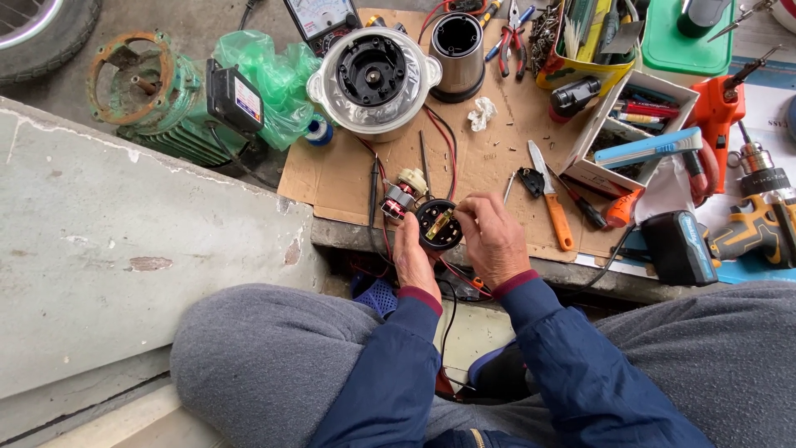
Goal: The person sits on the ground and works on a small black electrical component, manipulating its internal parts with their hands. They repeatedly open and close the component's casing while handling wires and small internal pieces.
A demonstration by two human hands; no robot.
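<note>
Head view: both hands' fingers (pixel 468 217) grasp round black part (pixel 438 226) (cardboard edge (pixel 365 222) just beyond).

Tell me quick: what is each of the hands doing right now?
Left hand: closed on the round black motor part, holding it up.
Right hand: fingertips pinched at that part's right edge.

Green motor (pixel 170 108), orange drill (pixel 720 112), black round part (pixel 438 226)

I see a small round black part (pixel 438 225) with a brass-coloured centre, face up, red wires trailing from it, held just off the near edge of the cardboard sheet (pixel 332 178).
</note>
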